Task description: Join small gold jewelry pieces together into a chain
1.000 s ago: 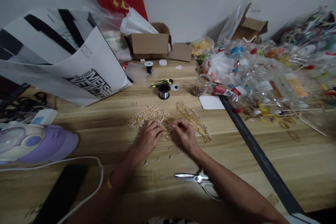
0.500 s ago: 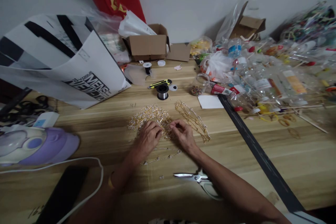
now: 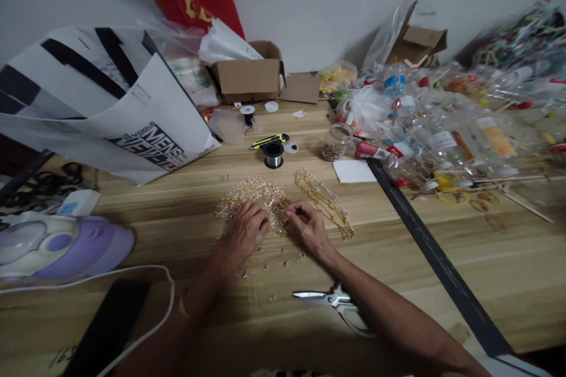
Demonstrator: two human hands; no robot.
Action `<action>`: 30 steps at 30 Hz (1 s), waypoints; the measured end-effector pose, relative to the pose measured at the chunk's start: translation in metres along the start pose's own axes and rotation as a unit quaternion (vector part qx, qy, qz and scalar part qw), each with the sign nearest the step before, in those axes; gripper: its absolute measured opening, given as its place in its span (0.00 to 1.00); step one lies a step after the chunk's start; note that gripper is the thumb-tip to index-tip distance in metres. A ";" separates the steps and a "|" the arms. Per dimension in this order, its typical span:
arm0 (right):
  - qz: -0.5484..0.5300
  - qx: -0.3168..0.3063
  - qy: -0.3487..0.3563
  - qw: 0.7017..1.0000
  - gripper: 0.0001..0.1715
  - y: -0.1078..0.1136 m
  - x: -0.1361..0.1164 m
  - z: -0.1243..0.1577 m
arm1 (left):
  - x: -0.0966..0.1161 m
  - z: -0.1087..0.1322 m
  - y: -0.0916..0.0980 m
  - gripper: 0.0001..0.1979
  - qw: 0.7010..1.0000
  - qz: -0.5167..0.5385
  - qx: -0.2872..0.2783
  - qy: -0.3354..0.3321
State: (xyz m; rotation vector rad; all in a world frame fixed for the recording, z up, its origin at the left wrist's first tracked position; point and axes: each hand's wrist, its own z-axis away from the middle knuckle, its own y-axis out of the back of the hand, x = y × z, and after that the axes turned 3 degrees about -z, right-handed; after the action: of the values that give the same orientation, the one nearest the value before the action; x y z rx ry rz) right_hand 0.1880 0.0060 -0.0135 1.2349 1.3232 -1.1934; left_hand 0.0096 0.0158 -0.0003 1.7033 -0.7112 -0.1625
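My left hand (image 3: 245,230) and my right hand (image 3: 308,226) meet at the near edge of a heap of small gold and pearl chain pieces (image 3: 252,193) on the wooden table (image 3: 442,235). Both hands have their fingers curled in a pinch on bits of the heap between them; what exactly they pinch is too small to name. A longer gold chain (image 3: 325,201) lies just right of my right hand. A short beaded strand (image 3: 272,263) lies on the table below my wrists. Scissors (image 3: 338,301) lie under my right forearm.
A purple and white iron (image 3: 57,244) with its white cord (image 3: 145,274) sits at left, a dark flat object (image 3: 106,324) below it. A black-and-white bag (image 3: 106,100), a cardboard box (image 3: 250,76), wire spools (image 3: 274,154), a bead jar (image 3: 333,142), a black ruler (image 3: 437,259) and bottle clutter (image 3: 464,129) surround.
Hardly anything has moved. My hands stay pinched at the heap with small finger shifts, and the camera has tilted slightly.
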 end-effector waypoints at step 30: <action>-0.020 0.008 0.008 1.000 0.10 0.001 -0.002 -0.001 | 0.015 -0.016 -0.008 0.07 0.998 -0.056 -0.027 -0.008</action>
State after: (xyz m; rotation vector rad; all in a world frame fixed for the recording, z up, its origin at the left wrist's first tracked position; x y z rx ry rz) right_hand 0.1886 0.0073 -0.0115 1.2358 1.3589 -1.2271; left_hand 0.0320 0.0221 0.0009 1.6929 -0.6168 -0.2712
